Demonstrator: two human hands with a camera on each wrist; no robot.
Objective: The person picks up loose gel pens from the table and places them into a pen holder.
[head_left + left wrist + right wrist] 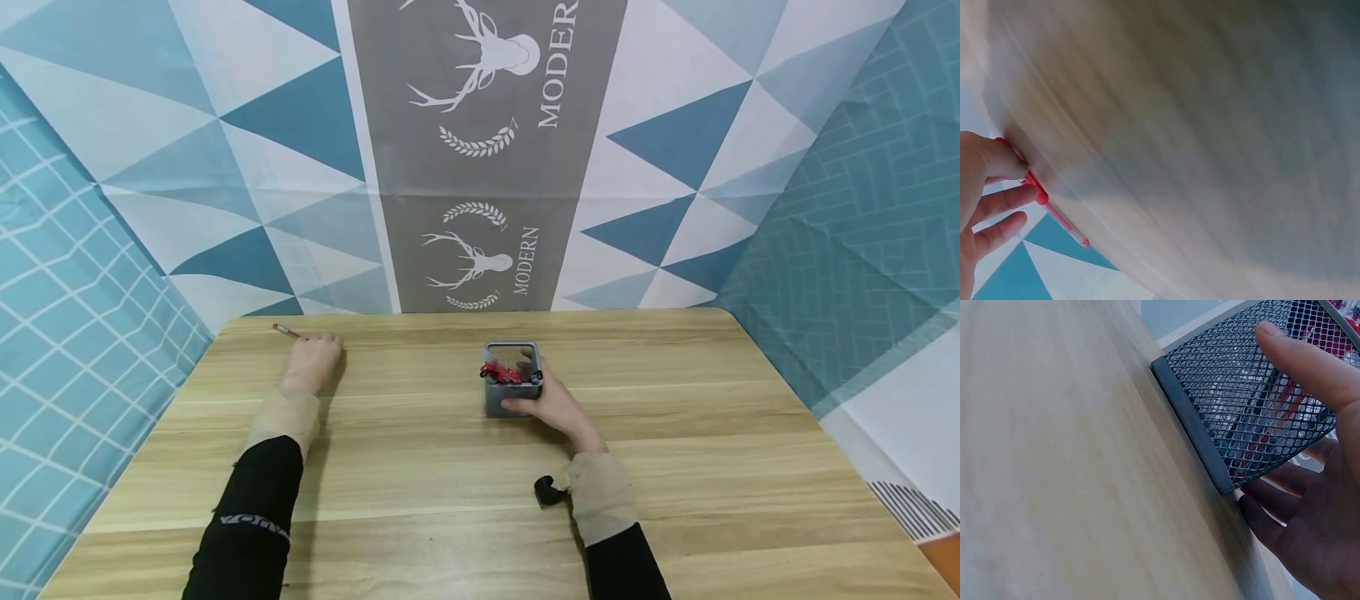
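My left hand [311,362] is low over the far left part of the table, pinching a pen [1063,222] between thumb and finger. The pen has red parts and a clear barrel, and it lies close along the table surface in the left wrist view. Right of the table's middle, my right hand [561,410] grips a dark metal mesh pen holder [1222,406], thumb on the near side and fingers around the side and behind. The holder stands upright, its base at the tabletop. Several pens [504,374] with red and dark parts show at its mouth and through the mesh.
The wooden table [420,500] ends at the back against a patterned cloth wall [300,167] of triangles and deer heads. Blue cloth [75,333] hangs on the left side. A small black device [550,492] sits at my right wrist.
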